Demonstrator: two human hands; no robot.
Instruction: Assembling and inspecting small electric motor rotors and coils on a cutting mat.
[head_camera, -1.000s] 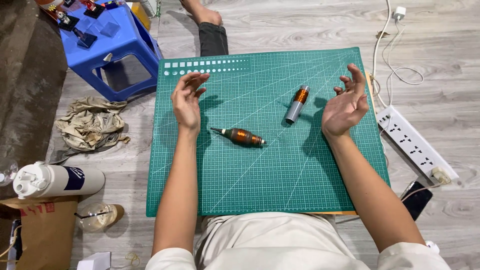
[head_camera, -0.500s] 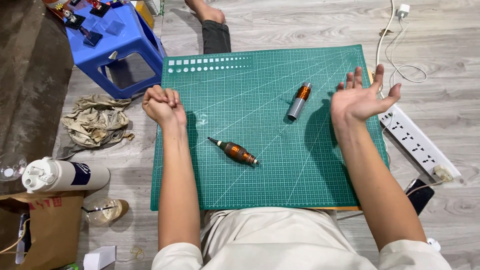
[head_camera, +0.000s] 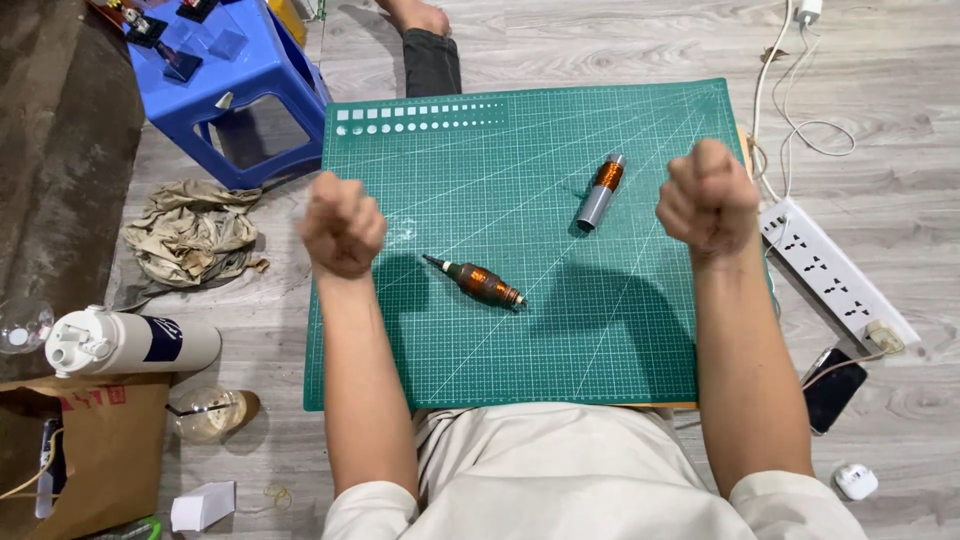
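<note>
Copper-wound tool (head_camera: 478, 282) lies diagonal, tip pointing upper-left; hands fisted.

— How many tools lie on the green cutting mat (head_camera: 520, 340)?
— Two: one dark tool with a copper-wound middle and a thin tip (head_camera: 478, 283), and one grey cylinder with a copper-wound band (head_camera: 600, 192).
— Hands?
— Two, the left hand (head_camera: 341, 224) and the right hand (head_camera: 707, 197), each curled into a fist.
— And off the mat, on the floor?
— One blue plastic stool (head_camera: 215, 75), one crumpled rag (head_camera: 192, 236), one white bottle lying on its side (head_camera: 125, 342), one white power strip (head_camera: 835, 272), one dark phone (head_camera: 833, 388), one brown paper bag (head_camera: 85, 450).
</note>
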